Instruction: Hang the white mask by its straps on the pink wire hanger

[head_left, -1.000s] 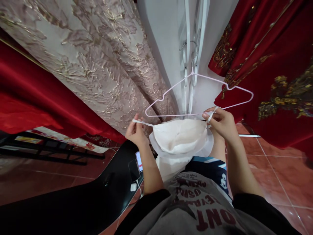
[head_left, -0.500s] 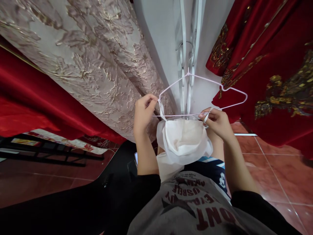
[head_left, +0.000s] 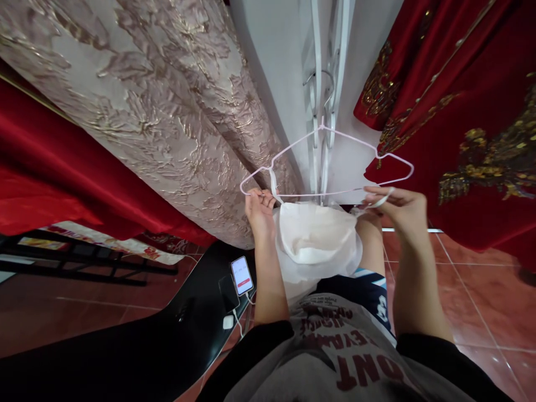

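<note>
A pale pink hanger [head_left: 322, 127] is held upright in front of me, its metal hook at the top. Below its lower bar hangs a white garment [head_left: 318, 231] with thin straps and a sheer outer layer. The left strap [head_left: 273, 181] is looped over the notch on the hanger's left shoulder. At the lower left corner, my left hand [head_left: 260, 212] is closed on the hanger's bar. My right hand [head_left: 402, 209] pinches the garment's right strap [head_left: 382, 199], close to the bar's right part; this strap is off the hanger's shoulder.
White metal rack rails [head_left: 317, 61] stand behind the hanger. A pale gold-patterned gown [head_left: 176, 111] hangs at left, a red embroidered gown [head_left: 473, 139] at right. Two phones, one a lit phone [head_left: 242, 275], lie with cables on a black bench [head_left: 167, 346] to my left.
My left hand has moved down from the hanger's left notch to its lower bar, leaving the strap looped there. My right hand has moved right, pulling the other strap outward.
</note>
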Motion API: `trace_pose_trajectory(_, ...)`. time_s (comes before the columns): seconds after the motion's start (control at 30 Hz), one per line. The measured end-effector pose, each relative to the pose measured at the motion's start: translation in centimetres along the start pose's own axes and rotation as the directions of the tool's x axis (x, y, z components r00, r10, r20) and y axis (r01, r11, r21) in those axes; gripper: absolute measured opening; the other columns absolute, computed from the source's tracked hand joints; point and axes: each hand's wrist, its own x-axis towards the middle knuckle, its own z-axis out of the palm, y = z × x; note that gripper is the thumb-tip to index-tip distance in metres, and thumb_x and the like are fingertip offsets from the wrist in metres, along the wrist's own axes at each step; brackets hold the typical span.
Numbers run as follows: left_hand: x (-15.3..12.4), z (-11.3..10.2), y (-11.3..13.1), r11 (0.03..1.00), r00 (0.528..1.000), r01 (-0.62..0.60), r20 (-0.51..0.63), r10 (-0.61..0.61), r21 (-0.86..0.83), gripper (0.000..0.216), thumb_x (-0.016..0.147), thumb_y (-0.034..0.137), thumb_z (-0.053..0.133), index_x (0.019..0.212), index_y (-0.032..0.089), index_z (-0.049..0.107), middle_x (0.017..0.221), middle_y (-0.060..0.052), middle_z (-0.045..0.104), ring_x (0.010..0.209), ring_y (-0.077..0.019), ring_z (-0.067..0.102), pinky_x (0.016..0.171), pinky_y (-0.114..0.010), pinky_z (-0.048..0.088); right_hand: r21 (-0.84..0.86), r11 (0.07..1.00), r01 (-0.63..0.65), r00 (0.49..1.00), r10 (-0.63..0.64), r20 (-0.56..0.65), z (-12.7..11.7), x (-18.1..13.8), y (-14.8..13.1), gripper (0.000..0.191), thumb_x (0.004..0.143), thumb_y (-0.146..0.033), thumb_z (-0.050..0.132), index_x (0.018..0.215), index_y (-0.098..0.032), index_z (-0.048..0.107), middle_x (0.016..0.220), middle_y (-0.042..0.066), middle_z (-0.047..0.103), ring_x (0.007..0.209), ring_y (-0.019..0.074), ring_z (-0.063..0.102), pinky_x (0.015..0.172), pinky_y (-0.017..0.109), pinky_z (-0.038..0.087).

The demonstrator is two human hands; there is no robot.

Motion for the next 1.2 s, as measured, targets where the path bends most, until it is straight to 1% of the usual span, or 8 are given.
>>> trace_pose_trajectory(0.2,0.2,-0.4,1.5,0.998,0.998,-0.056,0.024,0.056,-0.04,0.05,0.081,0.059,0.087,0.083,0.023,0.054,0.069,0.005,0.059,0.067,-0.0138,0.067,0.083,-0.03,0.059,-0.162,0.986,0.047,0.937,-0.1,-0.336,-5.3,1.1,-1.9,0.033,0.066,-0.047,0.098,0.093,-0.031,0.087,0.095,0.005,0.085,0.093,0.0337,0.08,0.098,0.06,0.067)
trace_pose_trajectory(0.4,0.0,0.1,2.0,0.998,0.998,-0.061,0.007,0.061,-0.022,0.046,0.087,0.057,0.083,0.082,0.023,0.052,0.068,0.005,0.06,0.067,-0.0144,0.07,0.077,-0.027,0.057,-0.417,0.895,0.16,0.987,-0.139,0.08,-4.6,5.2,-5.7,0.032,0.07,-0.053,0.094,0.089,-0.028,0.085,0.085,0.005,0.081,0.076,0.0246,0.073,0.072,0.045,0.064)
trace_pose_trajectory(0.53,-0.4,0.4,2.0,1.0,1.0,0.003,-0.022,-0.004,-0.022,0.042,0.094,0.053,0.077,0.083,0.023,0.05,0.067,0.004,0.058,0.066,-0.0145,0.069,0.078,-0.028,0.058,-0.574,0.757,0.313,0.948,-0.212,0.237,-2.3,6.7,-7.2,0.016,0.073,-0.029,0.09,0.081,-0.023,0.078,0.074,0.004,0.073,0.068,0.0183,0.063,0.071,0.041,0.058)
trace_pose_trajectory(0.6,-0.5,0.5,1.9,0.999,1.0,0.024,-0.01,-0.025,-0.043,0.043,0.092,0.054,0.08,0.084,0.023,0.051,0.068,0.004,0.059,0.068,-0.0155,0.07,0.075,-0.028,0.058,-0.544,0.705,0.455,0.889,-0.391,0.238,-1.0,6.3,-7.2,0.021,0.072,-0.016,0.079,0.092,-0.022,0.076,0.088,0.006,0.075,0.08,0.0215,0.067,0.081,0.045,0.06)
trace_pose_trajectory(0.77,-0.5,0.4,1.6,0.997,1.0,0.022,0.016,-0.021,-0.08,0.046,0.086,0.056,0.084,0.085,0.023,0.052,0.069,0.003,0.06,0.07,-0.0162,0.072,0.074,-0.028,0.059,-0.301,0.501,0.811,0.567,-0.8,0.196,2.9,3.1,-4.5,0.02,0.084,-0.014,0.064,0.097,-0.026,0.073,0.102,0.006,0.077,0.101,0.0262,0.073,0.094,0.048,0.057)
trace_pose_trajectory(0.93,-1.0,0.6,0.6,0.998,1.0,0.006,-0.002,-0.006,-0.064,0.043,0.086,0.058,0.083,0.09,0.024,0.057,0.074,0.001,0.065,0.077,-0.0172,0.074,0.081,-0.03,0.061,-0.309,0.609,0.731,0.666,-0.537,0.518,5.7,1.5,-0.2,0.015,0.1,-0.027,0.063,0.108,-0.025,0.076,0.104,0.006,0.082,0.096,0.027,0.076,0.089,0.045,0.055)
trace_pose_trajectory(1.1,-2.7,0.4,-0.6,0.976,0.98,0.039,0.183,-0.079,0.214,0.04,0.095,0.06,0.071,0.108,0.023,0.071,0.118,-0.011,0.078,0.111,-0.023,0.075,0.104,-0.037,0.056,-0.384,0.617,0.687,0.724,-0.532,0.44,6.0,1.5,2.2,0.016,0.103,-0.029,0.062,0.109,-0.024,0.075,0.097,0.005,0.081,0.092,0.0255,0.074,0.092,0.044,0.048)
trace_pose_trajectory(1.2,-3.8,0.3,0.4,0.86,0.929,-0.024,0.329,-0.169,0.509,0.028,0.098,0.048,0.07,0.109,0.022,0.075,0.114,-0.01,0.081,0.113,-0.0245,0.074,0.105,-0.037,0.053,-0.386,0.621,0.683,0.731,-0.569,0.378,6.3,1.5,2.7,0.013,0.104,-0.03,0.063,0.102,-0.024,0.074,0.088,0.003,0.078,0.087,0.0236,0.072,0.09,0.042,0.046)
